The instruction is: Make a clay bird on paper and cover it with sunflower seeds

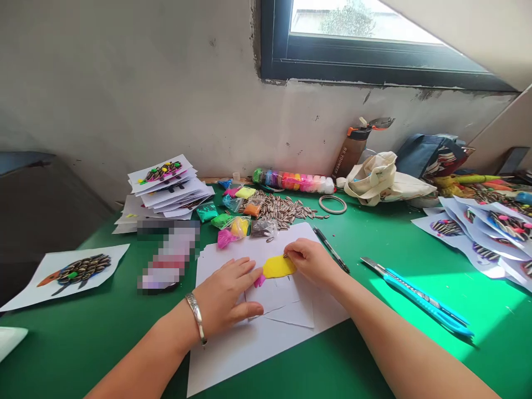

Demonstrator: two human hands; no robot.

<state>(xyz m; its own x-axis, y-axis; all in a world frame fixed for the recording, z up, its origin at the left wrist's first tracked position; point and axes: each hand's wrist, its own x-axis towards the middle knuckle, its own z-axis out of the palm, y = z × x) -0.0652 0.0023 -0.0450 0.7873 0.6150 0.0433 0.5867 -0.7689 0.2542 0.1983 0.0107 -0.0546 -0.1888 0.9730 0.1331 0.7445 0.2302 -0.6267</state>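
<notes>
A flat yellow clay shape (279, 267) with a pink clay piece (260, 281) at its left end lies on a small white paper (286, 305), which rests on larger white sheets (224, 354). My left hand (230, 291), a silver bracelet on its wrist, lies flat on the paper with fingers spread, its fingertips by the pink piece. At the upper right edge of the yellow clay, my right hand (305, 259) pinches a sunflower seed (286, 256), mostly hidden by the fingers. Short pen lines show below the clay.
Behind the papers lie a pile of sunflower seeds (286, 208) and bagged clay (239, 226). A black pen (331, 249) and a blue utility knife (419, 299) lie to the right. Finished seed pictures (166, 191) are stacked left; a tape roll (332, 204) and bottle (351, 149) stand farther back.
</notes>
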